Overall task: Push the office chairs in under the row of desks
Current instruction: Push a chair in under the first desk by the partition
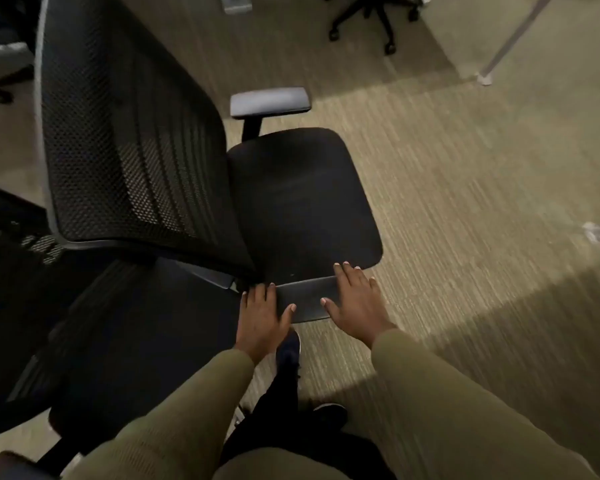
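I am pressing both flat, spread hands, left hand and right hand, on the chair armrest over carpet.

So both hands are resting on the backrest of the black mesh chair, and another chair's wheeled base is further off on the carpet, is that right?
Not quite. In the head view the left hand and right hand lie flat on the near armrest of the black mesh chair, not on its backrest. The rest holds: another chair's wheeled base stands further off on the carpet.
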`<state>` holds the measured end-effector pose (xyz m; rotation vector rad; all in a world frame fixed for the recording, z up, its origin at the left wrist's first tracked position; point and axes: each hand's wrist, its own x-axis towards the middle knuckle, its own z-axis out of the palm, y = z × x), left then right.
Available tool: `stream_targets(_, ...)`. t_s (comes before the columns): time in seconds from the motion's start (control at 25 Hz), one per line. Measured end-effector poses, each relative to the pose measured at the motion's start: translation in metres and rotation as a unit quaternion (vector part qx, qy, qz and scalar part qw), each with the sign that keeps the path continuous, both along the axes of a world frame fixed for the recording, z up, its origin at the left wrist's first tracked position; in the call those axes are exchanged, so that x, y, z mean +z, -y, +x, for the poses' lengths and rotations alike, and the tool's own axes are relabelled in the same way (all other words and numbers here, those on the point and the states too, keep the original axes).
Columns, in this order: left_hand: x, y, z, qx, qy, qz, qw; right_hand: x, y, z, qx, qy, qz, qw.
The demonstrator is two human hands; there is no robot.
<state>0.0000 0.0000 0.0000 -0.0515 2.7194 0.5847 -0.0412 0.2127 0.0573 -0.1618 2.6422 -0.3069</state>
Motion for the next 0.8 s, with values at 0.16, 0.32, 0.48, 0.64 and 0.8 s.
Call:
stream_targets(0.16,-0.002,0.017,-0.008,0.179,-0.064,0.072,0.979,-0.020,0.024,-0.023,0.064,0.040,0.019,0.997)
stream_targets(0.32,0.023,0.019,-0.032,0.430,-0.109,0.300,0.844,-0.036,0.030,-0.040,0.108,0.122,0.035,0.986)
stream_targets(0.48,0.048,0.028,-0.070,0.507,-0.146,0.428,0.734,-0.044,0.026,-0.059,0.156,0.166,0.069,0.971)
stream_targets(0.64,0.048,0.027,-0.081,0.465,-0.121,0.436,0.761,-0.046,0.007,-0.084,0.183,0.214,0.082,0.956)
stream_targets(0.8,0.050,0.011,-0.083,0.435,-0.102,0.435,0.782,-0.046,-0.018,-0.097,0.178,0.228,0.074,0.954)
